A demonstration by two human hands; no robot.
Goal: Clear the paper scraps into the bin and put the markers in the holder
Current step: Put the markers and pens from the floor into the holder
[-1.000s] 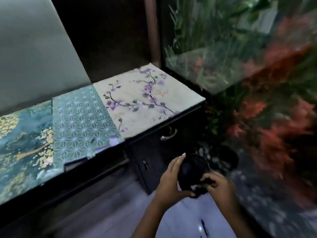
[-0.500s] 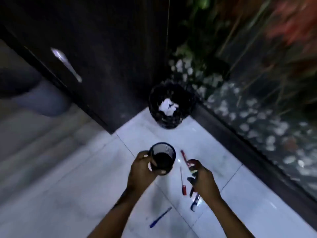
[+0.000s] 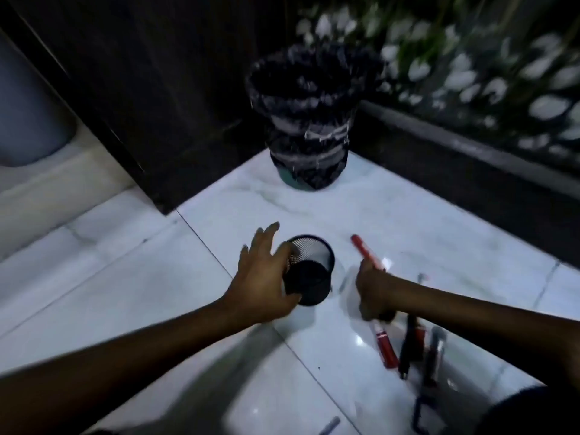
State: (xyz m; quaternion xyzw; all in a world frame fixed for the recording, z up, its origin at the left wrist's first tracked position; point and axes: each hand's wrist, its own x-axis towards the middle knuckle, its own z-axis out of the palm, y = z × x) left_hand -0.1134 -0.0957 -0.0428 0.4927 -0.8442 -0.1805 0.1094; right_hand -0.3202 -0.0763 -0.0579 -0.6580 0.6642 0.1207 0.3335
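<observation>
A black mesh holder (image 3: 309, 271) stands on the white marble floor (image 3: 408, 221) near the middle of the view. Its mouth faces up and tilts slightly toward 12 o'clock; the inside looks dark, and no marker shows in it. The left hand (image 3: 262, 284) wraps the holder from 9 o'clock, thumb low on the near wall, fingers loosely spread, with one on the rim and the others lifted off it.

At 3 o'clock from the holder, the right hand (image 3: 373, 293) is closed in a fist around a red marker (image 3: 365, 251), whose end sticks out of the fist toward 11 o'clock. Another red marker (image 3: 384, 348) lies on the floor just below that fist, at 5 o'clock from the holder. Beside it, further toward 4 o'clock, lie several dark markers (image 3: 408, 350), partly blurred and partly hidden by the right forearm. A blue pen (image 3: 329, 425) shows at the bottom edge.

At 12 o'clock, well apart from the holder, the bin (image 3: 309, 120) stands in the corner, lined with a dark bag. Its contents cannot be made out from this angle.
</observation>
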